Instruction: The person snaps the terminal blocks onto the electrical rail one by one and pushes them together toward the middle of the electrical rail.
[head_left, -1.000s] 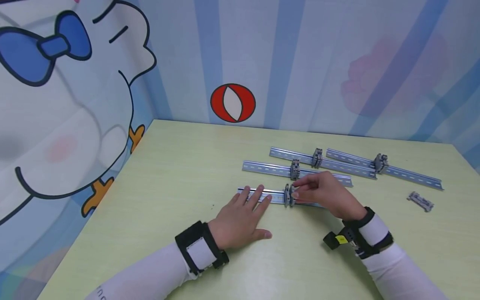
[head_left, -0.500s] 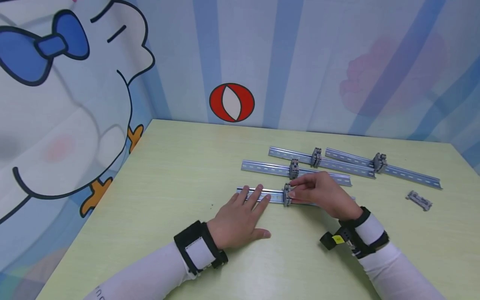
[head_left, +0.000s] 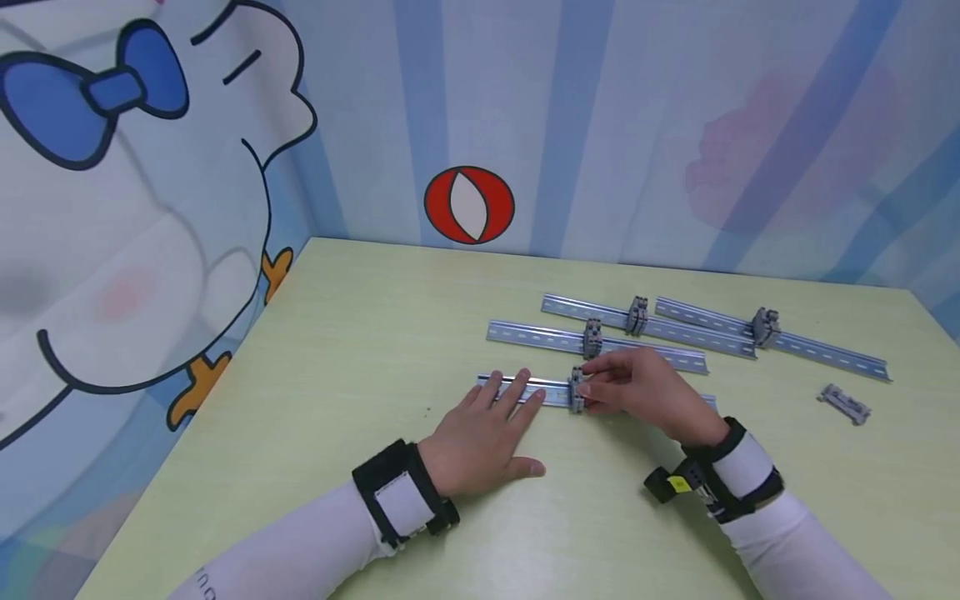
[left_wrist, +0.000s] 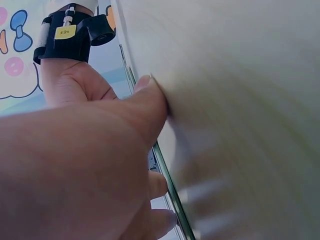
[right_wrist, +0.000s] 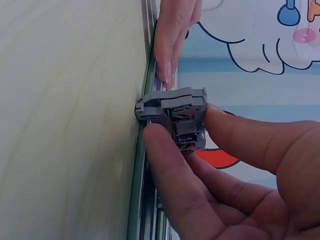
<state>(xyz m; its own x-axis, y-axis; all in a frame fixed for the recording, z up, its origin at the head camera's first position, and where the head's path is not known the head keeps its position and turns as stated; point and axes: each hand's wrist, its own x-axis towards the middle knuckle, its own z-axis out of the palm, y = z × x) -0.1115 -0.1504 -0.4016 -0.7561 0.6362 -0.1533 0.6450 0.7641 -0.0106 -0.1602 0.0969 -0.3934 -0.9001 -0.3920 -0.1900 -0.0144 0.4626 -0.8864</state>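
Three rails farther back already carry a block each, and one loose block is left on the table. On the nearest rail a grey block is pinched between thumb and fingers of the right hand, seemingly not yet fully seated. The rail is pressed down by the flat, straight fingers of the left hand.

left hand flat, thumb pressed to table | fingers on metal rail | right hand beyond, grip unclear
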